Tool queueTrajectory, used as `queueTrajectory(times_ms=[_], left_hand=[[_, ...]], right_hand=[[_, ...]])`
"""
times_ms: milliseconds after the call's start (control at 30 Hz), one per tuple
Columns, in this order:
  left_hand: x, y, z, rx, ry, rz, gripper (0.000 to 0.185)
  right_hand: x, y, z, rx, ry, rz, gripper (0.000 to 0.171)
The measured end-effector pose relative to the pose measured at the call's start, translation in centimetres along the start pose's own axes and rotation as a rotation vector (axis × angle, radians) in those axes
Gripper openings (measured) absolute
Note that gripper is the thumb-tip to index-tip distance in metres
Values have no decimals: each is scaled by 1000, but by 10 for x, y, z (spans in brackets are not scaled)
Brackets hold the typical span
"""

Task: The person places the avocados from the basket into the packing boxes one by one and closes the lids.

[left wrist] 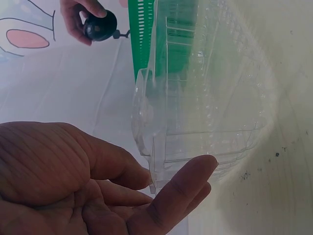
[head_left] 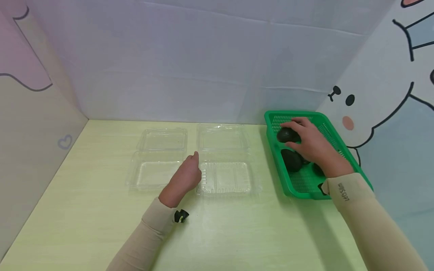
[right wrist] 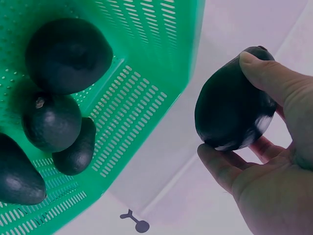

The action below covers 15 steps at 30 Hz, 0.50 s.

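Avocado (right wrist: 234,100), dark and glossy, sits in the grasp of the right hand (head_left: 313,145), thumb over its top and fingertips curled under its lower side, as the right wrist view shows plainly. From the head view this hand is over the far end of the green perforated basket (head_left: 333,141), which stands at the right of the pale yellow-green table (head_left: 84,210). Four more avocados (right wrist: 66,54) lie in the basket, clustered toward one end and touching one another.

The left hand (head_left: 184,177) is relaxed and holds nothing: its fingers are extended, with one fingertip at the near edge of the right-hand clear plastic clamshell box (head_left: 225,177). In the left wrist view the palm faces up toward the camera and the box's ribbed transparent wall rises just beyond the fingers. That box lies open, its lid folded back flat toward the wall. A second clear clamshell box (head_left: 154,173), also open, lies just beside it on the left, the two nearly touching.

Both forearms wear beige sleeves (head_left: 352,192). White panels close off the back of the table, and a cartoon rabbit drawing (head_left: 383,98) covers the panel on the right, behind the basket.
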<state>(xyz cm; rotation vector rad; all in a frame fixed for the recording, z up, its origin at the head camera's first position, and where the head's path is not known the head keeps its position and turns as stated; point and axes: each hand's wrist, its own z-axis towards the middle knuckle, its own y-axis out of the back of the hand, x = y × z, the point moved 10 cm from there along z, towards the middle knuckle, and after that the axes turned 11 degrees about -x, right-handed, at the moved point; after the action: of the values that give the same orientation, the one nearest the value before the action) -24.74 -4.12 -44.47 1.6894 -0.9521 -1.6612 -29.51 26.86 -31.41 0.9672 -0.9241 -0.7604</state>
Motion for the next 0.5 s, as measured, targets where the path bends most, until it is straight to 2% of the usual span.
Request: queueTrajectory(times_ms=[200, 500], left_hand=[[2, -1, 1, -4, 10, -1, 60], [4, -1, 1, 0, 24, -3, 61]], right_hand=[[8, 0, 1, -19, 33, 2, 59], [20, -4, -1, -18, 36, 24, 57]])
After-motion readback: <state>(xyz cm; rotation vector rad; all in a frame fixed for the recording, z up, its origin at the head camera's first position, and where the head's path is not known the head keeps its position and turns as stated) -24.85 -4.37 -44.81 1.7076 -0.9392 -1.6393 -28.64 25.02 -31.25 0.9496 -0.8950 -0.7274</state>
